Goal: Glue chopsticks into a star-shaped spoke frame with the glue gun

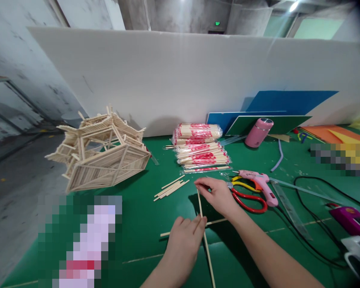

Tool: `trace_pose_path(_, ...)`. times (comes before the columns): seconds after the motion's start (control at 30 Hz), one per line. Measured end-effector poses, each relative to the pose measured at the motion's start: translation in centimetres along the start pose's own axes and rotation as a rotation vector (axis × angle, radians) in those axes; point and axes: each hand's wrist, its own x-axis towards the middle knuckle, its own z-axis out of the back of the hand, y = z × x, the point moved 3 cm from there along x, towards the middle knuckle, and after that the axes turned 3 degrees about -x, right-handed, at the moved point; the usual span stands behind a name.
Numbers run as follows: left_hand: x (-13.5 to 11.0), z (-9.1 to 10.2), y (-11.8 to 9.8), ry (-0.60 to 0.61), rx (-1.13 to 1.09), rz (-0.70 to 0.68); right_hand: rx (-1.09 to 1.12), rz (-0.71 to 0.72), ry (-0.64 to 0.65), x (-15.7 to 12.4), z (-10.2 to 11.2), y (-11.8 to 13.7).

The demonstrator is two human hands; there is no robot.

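Observation:
My left hand [185,238] pinches the lower part of a thin wooden stick [200,205] that runs up toward my right hand [217,195]. The right hand's fingertips pinch that stick's upper end at about the middle of the green table [144,224]. A second long stick [209,258] slants down toward the near edge. A third stick [217,221] lies crosswise under the hands. A small loose pile of short sticks [171,188] lies just beyond my left hand.
A tilted model house of sticks [100,154] stands at the left. Wrapped chopstick bundles [199,148] lie at the back centre. Red-handled scissors [247,196], a pink glue gun [259,184], a clear ruler [291,208], black cable [315,232] and a pink bottle [258,132] are to the right.

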Motion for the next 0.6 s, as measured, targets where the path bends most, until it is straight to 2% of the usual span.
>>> trace_pose_path(0.13,-0.1,-0.2,0.0,0.018,-0.016,0.001,0.063,-0.087,0.02,0.1,-0.1,-0.6)
trace_pose_path(0.2,-0.1,-0.2,0.0,0.033,-0.022,0.005,0.009,-0.069,0.042,0.4,0.1,-0.5)
trace_pose_path(0.47,-0.1,-0.3,-0.1,0.084,-0.034,0.013,-0.624,0.136,0.279,1.8,1.5,1.5)
trace_pose_path(0.6,-0.1,-0.4,-0.2,0.08,-0.043,0.019,-0.754,0.204,0.359,2.6,1.3,1.6)
